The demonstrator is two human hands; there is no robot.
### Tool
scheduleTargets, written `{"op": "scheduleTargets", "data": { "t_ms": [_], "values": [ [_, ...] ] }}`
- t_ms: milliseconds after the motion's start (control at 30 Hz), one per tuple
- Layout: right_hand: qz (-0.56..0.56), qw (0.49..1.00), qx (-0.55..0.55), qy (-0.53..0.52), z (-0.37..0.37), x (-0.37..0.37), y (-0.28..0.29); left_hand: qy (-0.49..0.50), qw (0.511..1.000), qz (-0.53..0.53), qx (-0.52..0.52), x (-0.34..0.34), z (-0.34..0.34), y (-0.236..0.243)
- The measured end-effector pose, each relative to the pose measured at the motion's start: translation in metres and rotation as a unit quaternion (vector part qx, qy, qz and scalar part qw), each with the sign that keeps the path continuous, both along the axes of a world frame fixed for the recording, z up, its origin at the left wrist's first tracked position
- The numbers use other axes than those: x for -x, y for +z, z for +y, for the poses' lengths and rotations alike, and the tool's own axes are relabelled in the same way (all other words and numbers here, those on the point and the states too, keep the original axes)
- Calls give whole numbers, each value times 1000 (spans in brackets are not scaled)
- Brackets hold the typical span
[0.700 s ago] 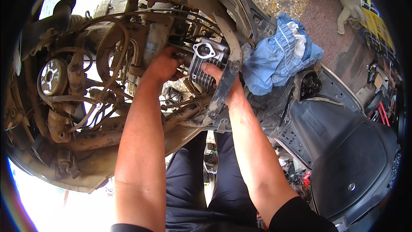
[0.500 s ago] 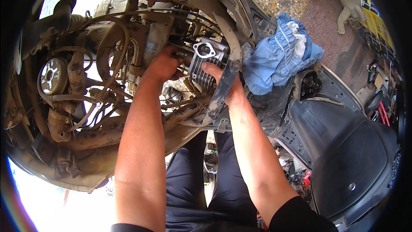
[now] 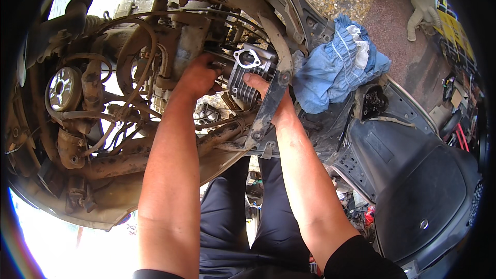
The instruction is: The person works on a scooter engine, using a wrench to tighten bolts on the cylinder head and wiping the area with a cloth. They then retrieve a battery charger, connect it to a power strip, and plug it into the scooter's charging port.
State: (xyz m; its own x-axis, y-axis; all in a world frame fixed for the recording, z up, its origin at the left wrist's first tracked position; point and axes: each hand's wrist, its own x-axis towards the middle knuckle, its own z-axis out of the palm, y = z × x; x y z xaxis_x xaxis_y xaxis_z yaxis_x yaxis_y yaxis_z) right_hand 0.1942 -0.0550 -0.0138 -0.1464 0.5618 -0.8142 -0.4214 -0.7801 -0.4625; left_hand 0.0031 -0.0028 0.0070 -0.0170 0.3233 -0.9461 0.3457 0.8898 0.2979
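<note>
Finned engine cylinder (image 3: 238,82), silver, lies within the dirt-coated vehicle frame (image 3: 124,168), to the right of the engine casing (image 3: 189,41). The right hand (image 3: 266,91) is clamped on it, thumb over the fins, other fingers hidden; a dark metal strut (image 3: 268,107) crosses this hand. The left hand (image 3: 199,78) curls near the cylinder's left end; its grasp cannot be told. Blue cloth (image 3: 323,75) lies farther right.

This looks like a repair workshop to me. I see a dusty machine (image 3: 189,43) with its pipes (image 3: 126,168) and hoses (image 3: 77,117) showing, a ribbed metal part (image 3: 241,91), and a dirty blue cloth (image 3: 323,80).
</note>
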Motion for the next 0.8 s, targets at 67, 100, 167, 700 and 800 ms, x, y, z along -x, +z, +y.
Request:
{"op": "scheduleTargets", "data": {
  "t_ms": [67,100,167,700,800],
  "values": [
    [-15,1000,-8,6,-1,-1,-1,9,1000,5,-2,-1,-1,2],
    [-27,999,28,20,-2,-2,-2,8,1000,6,-2,-2,0,3],
    [-46,999,-4,24,-3,-2,-4,9,1000,7,-4,-2,1,4],
    [-26,999,-39,-6,1,2,-7,3,999,-10,-37,6,-4,-11],
    [-21,999,-37,-12,2,3,-9,1,999,-16,-31,7,-2,-12]
  ]
}}
